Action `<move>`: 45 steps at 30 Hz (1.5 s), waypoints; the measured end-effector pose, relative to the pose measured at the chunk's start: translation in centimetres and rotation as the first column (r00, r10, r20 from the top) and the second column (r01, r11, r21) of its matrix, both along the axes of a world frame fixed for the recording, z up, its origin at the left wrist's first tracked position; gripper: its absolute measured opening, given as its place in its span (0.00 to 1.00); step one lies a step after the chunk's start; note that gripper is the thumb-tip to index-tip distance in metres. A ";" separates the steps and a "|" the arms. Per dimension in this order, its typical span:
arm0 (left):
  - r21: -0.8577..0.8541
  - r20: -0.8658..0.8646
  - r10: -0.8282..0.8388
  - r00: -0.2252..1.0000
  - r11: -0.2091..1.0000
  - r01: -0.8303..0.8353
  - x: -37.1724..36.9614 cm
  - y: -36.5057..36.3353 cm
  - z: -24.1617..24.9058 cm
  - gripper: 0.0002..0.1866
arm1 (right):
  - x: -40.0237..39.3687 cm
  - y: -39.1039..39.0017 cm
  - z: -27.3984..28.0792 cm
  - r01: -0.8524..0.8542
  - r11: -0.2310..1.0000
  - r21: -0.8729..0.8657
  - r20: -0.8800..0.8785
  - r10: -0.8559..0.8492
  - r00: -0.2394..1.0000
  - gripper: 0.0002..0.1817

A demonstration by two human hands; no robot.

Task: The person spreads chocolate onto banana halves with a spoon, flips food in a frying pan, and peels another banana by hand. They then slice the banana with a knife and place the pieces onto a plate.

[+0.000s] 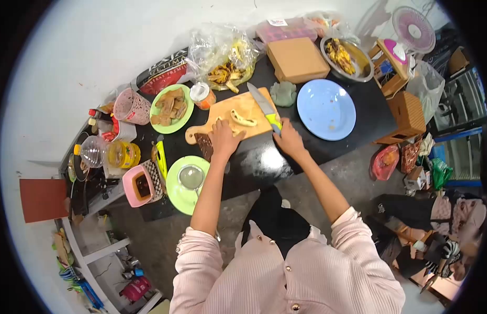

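Note:
A wooden cutting board with a handle lies on the black table. A pale, peeled banana piece with a dark line along it rests on the board. My left hand presses at the board's near edge, left of the banana; its fingers are bent together, and whatever lies under them is hidden. A dark brown item sits beside that hand, partly under the wrist. My right hand grips the yellow-green and grey handle of a knife, its blade lying over the board's right side, pointing away from me.
A blue plate is at right, near a metal bowl and cardboard box. Plastic bag, can and green plate of brown slices stand behind. A strainer rests on another green plate.

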State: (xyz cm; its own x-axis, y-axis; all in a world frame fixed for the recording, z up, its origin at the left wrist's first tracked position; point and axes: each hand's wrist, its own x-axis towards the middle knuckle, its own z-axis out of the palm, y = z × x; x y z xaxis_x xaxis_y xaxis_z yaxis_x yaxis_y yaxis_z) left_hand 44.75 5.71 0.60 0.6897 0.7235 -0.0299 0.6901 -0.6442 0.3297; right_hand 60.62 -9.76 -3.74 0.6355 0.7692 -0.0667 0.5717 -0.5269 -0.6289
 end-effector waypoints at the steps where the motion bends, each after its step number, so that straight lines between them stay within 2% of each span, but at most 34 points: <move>1: 0.029 -0.043 0.033 0.999 0.999 -0.031 0.7 0.1 -0.8 0.38 | -0.1 0.0 0.3 0.017 0.998 0.056 0.012 -0.018 1.000 0.27; 3: -0.050 -0.038 0.075 0.996 0.996 -0.077 1.5 -0.2 -2.2 0.42 | 0.2 0.0 1.2 0.018 0.998 0.067 -0.014 -0.017 1.000 0.24; 4: -0.061 -0.015 0.106 0.994 0.992 -0.107 1.9 -0.6 -2.5 0.43 | 0.6 0.3 2.4 0.041 0.999 0.029 -0.094 -0.038 0.995 0.22; 6: -0.057 0.071 0.152 0.986 0.987 -0.148 2.3 -1.7 -3.0 0.45 | 0.9 0.0 2.6 0.054 0.992 0.116 -0.127 -0.039 0.991 0.22; 8: -0.114 0.056 0.209 0.976 0.973 -0.202 3.1 -2.5 -2.8 0.46 | 1.3 -1.3 3.1 0.053 0.978 0.204 -0.176 -0.016 0.984 0.22; 12: -0.132 0.066 0.244 0.968 0.963 -0.234 4.7 -2.3 -2.4 0.48 | 1.9 -3.8 4.1 0.076 0.981 0.178 -0.220 -0.035 0.975 0.22; 14: -0.143 0.050 0.209 0.977 0.969 -0.200 5.6 -1.7 -2.4 0.48 | 2.1 -4.6 5.2 0.117 0.986 0.116 -0.305 -0.077 0.949 0.21; 18: -0.191 0.076 0.127 0.989 0.975 -0.111 7.0 -1.4 -1.6 0.48 | 3.2 -5.8 5.7 0.083 0.990 0.110 -0.262 -0.052 0.964 0.20; 21: -0.206 0.051 0.019 0.999 0.978 -0.008 7.4 -0.6 -1.9 0.45 | 4.4 -6.0 5.6 0.039 0.983 0.179 -0.218 0.001 0.976 0.20; 24: -0.239 0.043 -0.035 0.998 0.970 0.045 7.5 -0.1 -1.8 0.45 | 6.0 -6.0 6.3 0.024 0.994 0.104 -0.289 0.007 0.957 0.19; 31: -0.165 0.082 0.106 0.991 0.982 -0.091 7.0 -1.8 -1.0 0.49 | 7.4 -5.8 6.3 -0.054 0.993 0.108 -0.207 0.075 0.975 0.19; 35: -0.158 0.118 0.265 0.957 0.956 -0.246 6.7 -3.8 -2.2 0.46 | 7.1 -5.2 6.4 -0.079 0.996 0.038 -0.272 0.087 0.958 0.20; 39: -0.107 0.160 0.371 0.915 0.928 -0.358 6.9 -5.5 -2.6 0.41 | 6.8 -5.1 5.6 -0.134 0.986 0.098 -0.224 0.154 0.962 0.20; 42: -0.128 0.232 0.425 0.875 0.905 -0.406 6.8 -6.0 -2.9 0.38 | 6.6 -4.8 5.8 -0.136 0.987 0.087 -0.283 0.155 0.946 0.20; 45: -0.111 0.265 0.430 0.863 0.903 -0.415 6.6 -6.2 -3.1 0.37 | 6.6 -4.7 5.4 -0.150 0.983 0.103 -0.263 0.173 0.949 0.20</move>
